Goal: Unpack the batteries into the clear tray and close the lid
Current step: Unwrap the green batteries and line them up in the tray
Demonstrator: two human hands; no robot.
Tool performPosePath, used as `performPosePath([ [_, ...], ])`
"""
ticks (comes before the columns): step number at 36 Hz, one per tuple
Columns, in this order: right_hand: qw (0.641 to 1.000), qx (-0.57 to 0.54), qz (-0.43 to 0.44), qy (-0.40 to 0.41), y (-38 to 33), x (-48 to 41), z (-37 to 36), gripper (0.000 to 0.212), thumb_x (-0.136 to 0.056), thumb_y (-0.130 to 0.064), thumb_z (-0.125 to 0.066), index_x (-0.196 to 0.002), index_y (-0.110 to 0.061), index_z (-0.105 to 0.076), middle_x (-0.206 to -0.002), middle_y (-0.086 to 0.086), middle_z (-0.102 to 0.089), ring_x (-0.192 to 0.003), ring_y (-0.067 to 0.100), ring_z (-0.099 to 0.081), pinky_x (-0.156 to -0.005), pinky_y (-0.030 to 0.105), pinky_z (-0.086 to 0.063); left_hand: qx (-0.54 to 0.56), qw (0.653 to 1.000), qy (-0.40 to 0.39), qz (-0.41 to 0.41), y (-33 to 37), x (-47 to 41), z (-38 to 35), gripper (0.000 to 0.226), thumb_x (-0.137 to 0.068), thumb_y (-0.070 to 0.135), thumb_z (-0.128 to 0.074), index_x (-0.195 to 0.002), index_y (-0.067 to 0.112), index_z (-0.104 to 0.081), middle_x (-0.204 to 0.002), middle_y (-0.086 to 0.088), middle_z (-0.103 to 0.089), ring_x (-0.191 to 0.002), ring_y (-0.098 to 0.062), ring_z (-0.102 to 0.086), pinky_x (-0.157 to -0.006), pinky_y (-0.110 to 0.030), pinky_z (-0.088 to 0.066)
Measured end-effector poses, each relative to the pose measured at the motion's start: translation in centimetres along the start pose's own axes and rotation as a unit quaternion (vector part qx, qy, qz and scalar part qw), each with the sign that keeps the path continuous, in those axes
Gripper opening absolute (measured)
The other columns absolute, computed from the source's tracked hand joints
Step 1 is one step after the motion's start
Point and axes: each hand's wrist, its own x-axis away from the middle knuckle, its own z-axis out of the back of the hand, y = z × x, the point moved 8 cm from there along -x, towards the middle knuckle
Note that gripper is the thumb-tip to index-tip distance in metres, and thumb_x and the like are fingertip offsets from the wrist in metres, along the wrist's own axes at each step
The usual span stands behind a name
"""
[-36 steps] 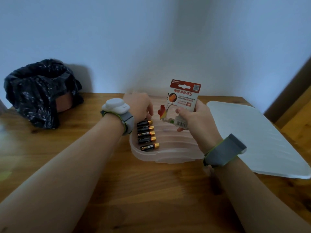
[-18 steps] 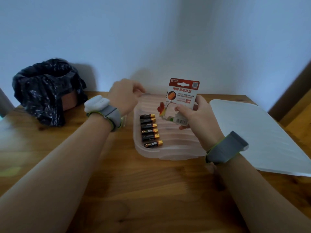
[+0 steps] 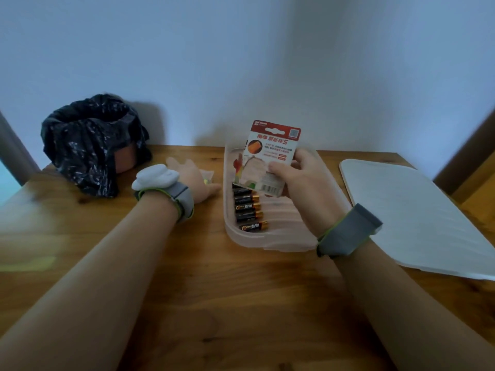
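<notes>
A person's right hand [image 3: 300,183] grasps a battery pack [image 3: 272,156] by its lower edge, thumb across the front and fingers curled behind. The pack is a red and white printed card, held upright and tilted slightly, above the far end of the clear tray [image 3: 267,243]. The left hand [image 3: 192,180] lies released on the table [image 3: 214,290] just left of the tray, fingers spread and thumb pointing toward the tray's wall. It is blurred, and a small clear scrap with a yellow-green spot [image 3: 206,180] shows at its fingers; whether the hand touches it cannot be told. Each wrist wears a grey band with a green edge, and the left one carries a white device [image 3: 158,176]. Inside the tray, along its left side, black and gold batteries [image 3: 249,207] lie side by side in a row, gold ends pointing right; the farthest are partly hidden behind the pack. The rest of the tray floor is ridged. The white lid [image 3: 415,218] lies flat on the table to the right, apart from the tray. A crumpled black bag [image 3: 91,145] sits at the far left corner against a pale wall.
</notes>
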Motion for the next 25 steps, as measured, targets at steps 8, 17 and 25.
performPosePath([
  [8,0.998,0.039,0.031,-0.028,-3.1,0.5,-2.7,0.025,-0.102,-0.021,-0.065,-0.126,-0.018,-0.065,-0.113,-0.003,-0.075,-0.097,0.011,-0.075,-0.081,0.03,-0.065,-0.054,0.997,-0.004,-0.051,0.4,0.7,0.8,0.046,-0.1,0.047,-0.045,-0.119,0.006,-0.056,-0.121,-0.013,-0.057,-0.112,-0.028,-0.055,-0.089,-0.032,-0.043],
  [17,0.996,0.078,0.045,-0.022,-3.3,-0.9,-6.2,0.017,-0.09,-0.029,-0.071,-0.102,-0.027,-0.06,-0.106,-0.003,-0.076,-0.097,0.017,-0.076,-0.086,0.045,-0.064,-0.033,0.993,0.085,-0.074,-1.3,0.6,2.3,0.031,-0.097,0.027,-0.053,-0.069,0.015,-0.048,-0.068,-0.001,-0.05,-0.067,-0.02,-0.056,-0.069,-0.028,-0.049],
  [25,0.99,0.132,0.039,0.01,-3.2,-1.8,-6.7,0.018,-0.096,-0.039,-0.061,-0.097,-0.022,-0.058,-0.098,0.0,-0.077,-0.09,0.019,-0.075,-0.081,0.049,-0.063,-0.052,0.989,0.093,-0.107,-1.1,0.2,1.7,0.033,-0.098,0.027,-0.052,-0.068,0.018,-0.047,-0.066,0.002,-0.047,-0.068,-0.019,-0.052,-0.066,-0.027,-0.041],
])
